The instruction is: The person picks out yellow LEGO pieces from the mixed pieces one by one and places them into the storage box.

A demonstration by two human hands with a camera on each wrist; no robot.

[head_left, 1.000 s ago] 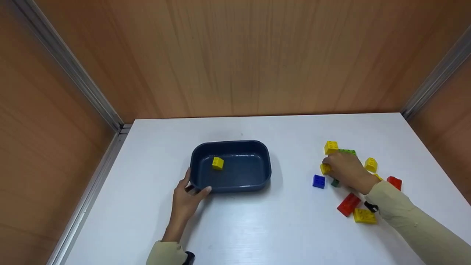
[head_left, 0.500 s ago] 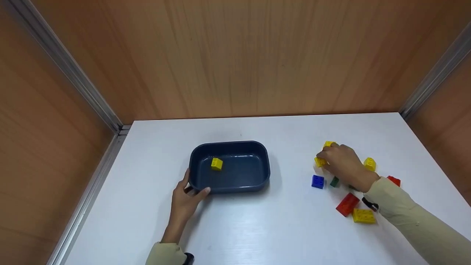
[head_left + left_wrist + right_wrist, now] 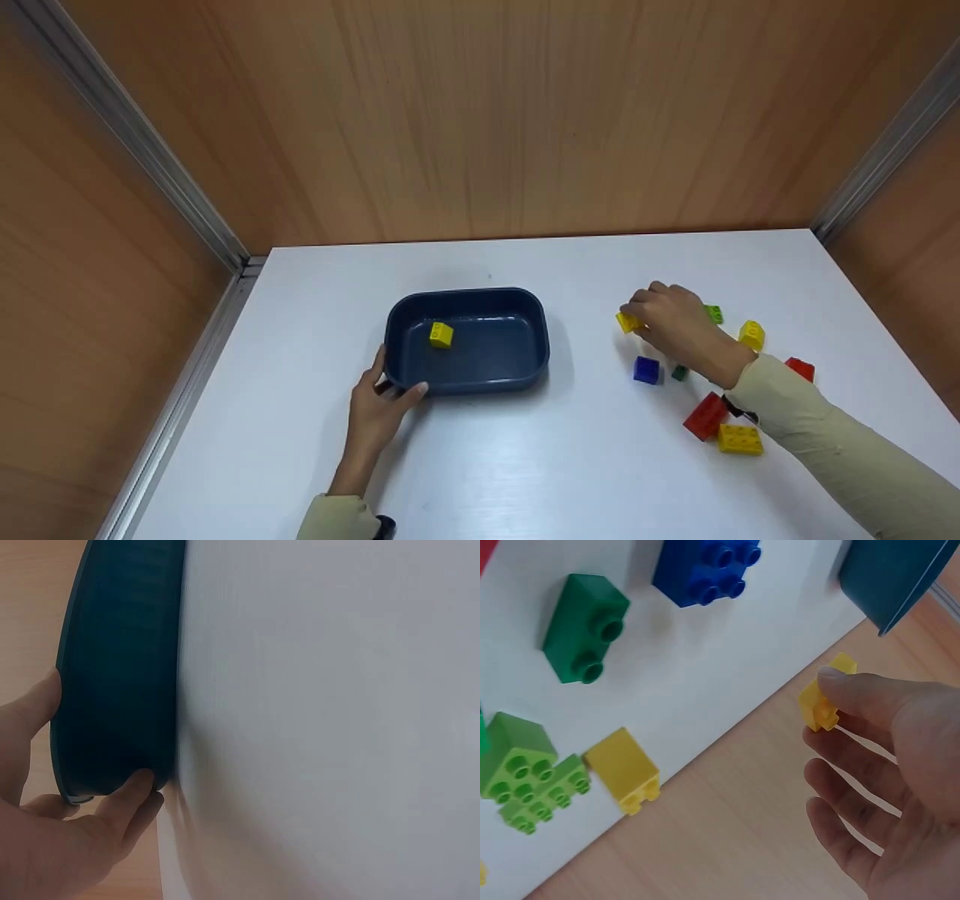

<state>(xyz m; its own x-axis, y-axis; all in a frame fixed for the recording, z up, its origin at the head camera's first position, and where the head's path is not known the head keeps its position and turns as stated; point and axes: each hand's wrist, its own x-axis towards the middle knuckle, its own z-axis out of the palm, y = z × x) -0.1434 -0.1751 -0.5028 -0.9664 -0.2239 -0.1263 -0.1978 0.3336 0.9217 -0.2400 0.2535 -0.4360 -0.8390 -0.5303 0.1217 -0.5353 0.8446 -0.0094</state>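
Observation:
My left hand grips the near-left corner of a dark blue rectangular dish, thumb at the front and fingers along the left side. One yellow toy brick lies inside the dish. My right hand pinches another yellow toy brick between thumb and index finger, raised over the table; the other fingers hang loosely curled. A blue brick and a dark green brick sit just nearer than that hand. In the right wrist view, a further yellow brick lies beside light green ones.
Farther right on the white table are a yellow brick and a red brick. A larger red brick and a yellow one lie near the right forearm. Wooden panels stand behind and at both sides.
My right hand has picked up the yellow brick from the cluster and moved it up and left toward the dish. My left hand keeps its place on the dish.

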